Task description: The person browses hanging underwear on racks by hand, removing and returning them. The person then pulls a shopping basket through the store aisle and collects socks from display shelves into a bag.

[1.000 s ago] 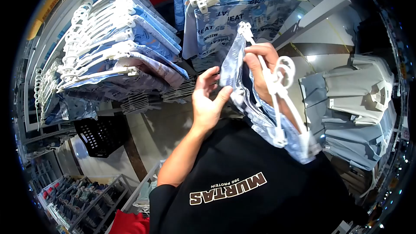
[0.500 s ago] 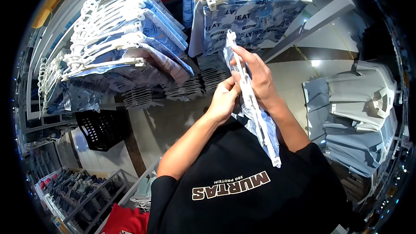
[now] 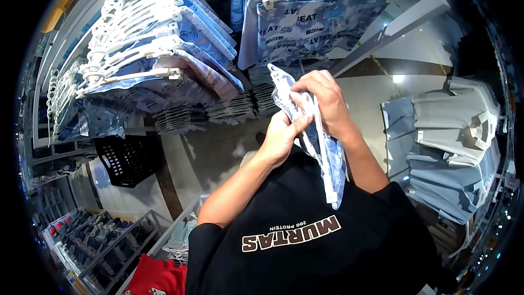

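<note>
A light blue patterned garment (image 3: 282, 88) on a white hanger (image 3: 326, 166) is held upright in front of my chest, seen nearly edge-on. Around the hanger and the cloth beside it, the fingers of my right hand (image 3: 329, 104) are curled. My left hand (image 3: 279, 139) pinches the garment's edge just below and left of the right hand, the thumb lying against the cloth. The two hands are close together, and some fingertips are hidden behind the fabric.
Blue printed clothes on white hangers (image 3: 322, 27) hang ahead, with another dense row (image 3: 142, 49) at the left. A black basket (image 3: 128, 161) is at lower left. Grey and beige shirts (image 3: 450, 125) hang at the right. A white rack bar (image 3: 404, 19) slants across the upper right.
My left hand has come in from the side and closed on the garment. The garment and hanger have turned edge-on, and their top end has tipped left and down.
</note>
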{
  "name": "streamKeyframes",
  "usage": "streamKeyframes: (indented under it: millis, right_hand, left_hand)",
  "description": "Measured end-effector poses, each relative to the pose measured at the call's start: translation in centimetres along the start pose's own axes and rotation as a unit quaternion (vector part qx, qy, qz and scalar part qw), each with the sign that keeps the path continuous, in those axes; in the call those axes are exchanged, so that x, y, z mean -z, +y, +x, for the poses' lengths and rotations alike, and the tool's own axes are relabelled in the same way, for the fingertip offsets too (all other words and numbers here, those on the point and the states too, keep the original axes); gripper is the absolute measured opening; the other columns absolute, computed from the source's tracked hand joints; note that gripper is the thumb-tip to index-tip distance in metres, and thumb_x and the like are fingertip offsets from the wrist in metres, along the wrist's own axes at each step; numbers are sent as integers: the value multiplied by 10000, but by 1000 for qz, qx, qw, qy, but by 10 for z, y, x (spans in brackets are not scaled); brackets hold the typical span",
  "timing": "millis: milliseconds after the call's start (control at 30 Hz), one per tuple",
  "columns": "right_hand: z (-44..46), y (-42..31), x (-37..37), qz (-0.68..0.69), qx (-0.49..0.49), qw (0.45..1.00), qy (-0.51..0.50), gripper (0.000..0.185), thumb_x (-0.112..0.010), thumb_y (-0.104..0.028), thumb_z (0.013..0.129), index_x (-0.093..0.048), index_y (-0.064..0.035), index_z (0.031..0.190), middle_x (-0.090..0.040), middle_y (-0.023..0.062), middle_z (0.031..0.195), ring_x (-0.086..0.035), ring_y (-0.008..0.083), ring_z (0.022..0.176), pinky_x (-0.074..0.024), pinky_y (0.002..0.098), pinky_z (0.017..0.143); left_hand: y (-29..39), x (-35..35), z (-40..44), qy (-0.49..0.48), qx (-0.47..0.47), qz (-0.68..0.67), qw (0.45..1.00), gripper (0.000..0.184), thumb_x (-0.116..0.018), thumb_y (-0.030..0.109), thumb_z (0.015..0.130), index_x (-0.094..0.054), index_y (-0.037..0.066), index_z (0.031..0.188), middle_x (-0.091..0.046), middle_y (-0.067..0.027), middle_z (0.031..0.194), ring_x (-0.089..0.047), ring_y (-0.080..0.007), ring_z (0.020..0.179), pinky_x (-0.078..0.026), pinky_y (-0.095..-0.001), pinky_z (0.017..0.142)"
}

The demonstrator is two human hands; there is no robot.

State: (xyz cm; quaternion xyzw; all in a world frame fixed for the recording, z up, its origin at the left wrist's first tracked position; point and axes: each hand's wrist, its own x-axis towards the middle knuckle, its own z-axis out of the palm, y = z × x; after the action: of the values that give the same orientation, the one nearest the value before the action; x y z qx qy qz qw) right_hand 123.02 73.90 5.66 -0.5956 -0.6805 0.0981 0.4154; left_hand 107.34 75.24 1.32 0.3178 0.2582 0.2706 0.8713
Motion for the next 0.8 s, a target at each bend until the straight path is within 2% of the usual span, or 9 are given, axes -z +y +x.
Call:
streamKeyframes:
  millis: [133,267,300,400,467,500,700,733,800]
  right_hand:
    - [-4,12,9,34,-52,993,100,153,-687,-168,918,-709,-47,1008,-660,114,1110,-606,265,1082,-479,372,924]
    - [-7,29,26,162,-137,957,196,415,-505,-396,1047,-634,-33,1201,-550,164,1337,-509,268,1270,-402,374,1070]
    - [-7,35,26,178,-155,947,220,476,-472,-431,1053,-611,-7,1220,-585,150,1295,-543,247,1229,-416,360,1047]
    - [-8,34,27,410,-214,844,271,555,-435,-457,1059,-500,22,1331,-637,152,1200,-603,212,1145,-483,325,982]
    - [-12,45,31,452,-223,821,269,573,-385,-470,1069,-457,10,1372,-604,192,1250,-593,225,1175,-495,333,987]
    - [-11,43,33,453,-241,813,275,582,-365,-478,1072,-450,10,1378,-594,199,1267,-591,230,1182,-492,337,994]
    - [-10,37,33,480,-277,785,279,585,-333,-488,1072,-435,3,1374,-545,214,1314,-562,267,1217,-482,400,1047]
    - [-9,37,33,481,-274,784,281,599,-360,-496,1065,-442,11,1373,-557,211,1297,-577,259,1194,-488,384,1029]
    - [-9,37,31,487,-271,780,285,613,-387,-505,1058,-454,19,1368,-571,207,1278,-590,249,1175,-492,366,1012]
  left_hand:
    - [20,12,-4,88,14,-64,994,256,-592,227,1007,-632,-9,1097,-700,-83,974,-676,-144,792,-556,-278,691]
    - [44,35,-6,99,-7,-150,984,232,-599,218,995,-605,4,1084,-695,-134,968,-711,-228,835,-613,-367,718]
    - [54,35,-8,81,-24,-196,977,225,-605,203,990,-596,8,1102,-694,-138,984,-714,-242,877,-616,-385,756]
    - [71,65,-18,-17,-25,-228,973,288,-641,146,935,-586,10,1183,-691,-147,1053,-707,-273,942,-594,-441,856]
    - [81,78,-22,-56,-14,-297,953,369,-634,132,900,-577,-2,1238,-694,-165,1070,-705,-295,951,-574,-461,905]
    - [86,77,-22,-17,-4,-299,954,344,-617,148,901,-601,0,1211,-705,-163,1036,-705,-304,953,-570,-470,907]
    - [81,81,-40,-122,-51,-342,930,328,-594,267,921,-661,22,1129,-718,-123,910,-683,-260,763,-559,-432,767]
    - [77,81,-43,-40,-63,-323,943,309,-579,266,927,-670,18,1088,-716,-121,880,-679,-255,737,-555,-416,767]
    - [71,80,-38,-119,-78,-319,937,349,-541,310,937,-670,12,1063,-708,-128,861,-663,-253,709,-541,-409,718]
